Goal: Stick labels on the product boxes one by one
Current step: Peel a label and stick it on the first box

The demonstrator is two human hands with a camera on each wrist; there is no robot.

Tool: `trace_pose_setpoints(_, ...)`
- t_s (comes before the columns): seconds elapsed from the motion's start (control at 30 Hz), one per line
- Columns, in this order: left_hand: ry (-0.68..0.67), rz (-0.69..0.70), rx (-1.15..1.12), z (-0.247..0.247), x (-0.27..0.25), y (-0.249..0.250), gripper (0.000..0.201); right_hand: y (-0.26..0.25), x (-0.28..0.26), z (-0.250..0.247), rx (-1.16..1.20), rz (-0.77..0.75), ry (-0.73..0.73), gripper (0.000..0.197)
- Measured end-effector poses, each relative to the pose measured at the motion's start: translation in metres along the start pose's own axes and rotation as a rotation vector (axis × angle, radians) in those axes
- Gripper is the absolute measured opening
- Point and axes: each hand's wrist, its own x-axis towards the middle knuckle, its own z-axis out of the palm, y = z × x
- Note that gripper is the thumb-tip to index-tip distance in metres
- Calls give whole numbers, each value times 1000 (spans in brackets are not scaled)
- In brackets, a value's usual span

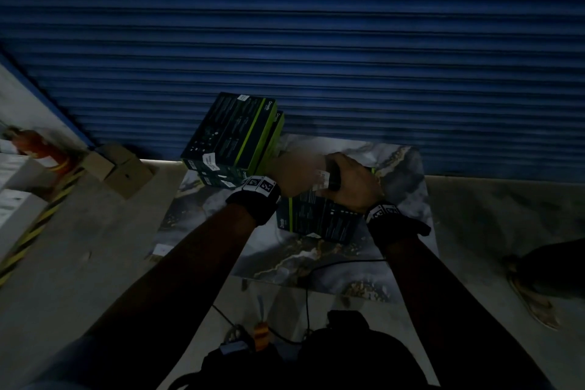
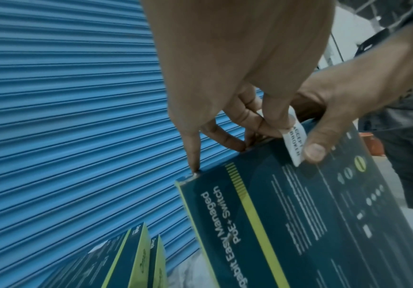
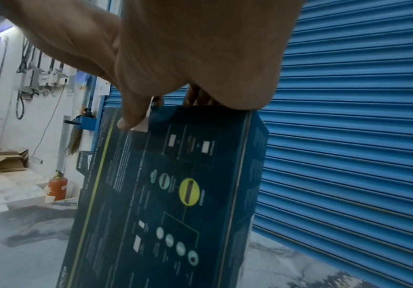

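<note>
A dark green product box point(image 1: 319, 218) stands tilted on edge on the marble mat point(image 1: 402, 168). My right hand point(image 1: 348, 180) grips its top edge, fingers behind it. The right thumb point(image 3: 131, 120) presses on a small white label point(image 3: 143, 124) on the printed face. My left hand point(image 2: 274, 128) pinches the upper end of that label point(image 2: 295, 144) between thumb and forefinger, and its little finger touches the box's top edge point(image 2: 195, 171). A stack of like boxes point(image 1: 231, 133) with white labels on them lies to the left.
A blue roller shutter point(image 1: 316, 41) closes off the far side just behind the boxes. Small cardboard cartons point(image 1: 117, 168) sit on the floor at the left, and a red fire extinguisher point(image 3: 57, 185) stands by the wall. A black cable point(image 1: 307, 279) runs across the mat's near edge.
</note>
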Motion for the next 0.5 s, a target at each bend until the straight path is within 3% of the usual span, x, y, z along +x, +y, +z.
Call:
trace_pose_setpoints(0.23,104,3,37,12,2,-4,45,4,4,5,-20,-7,-3,83)
trace_pose_setpoints(0.5,175,44,67,24,8,-15,40,2,2,6,-50,-27,63,72)
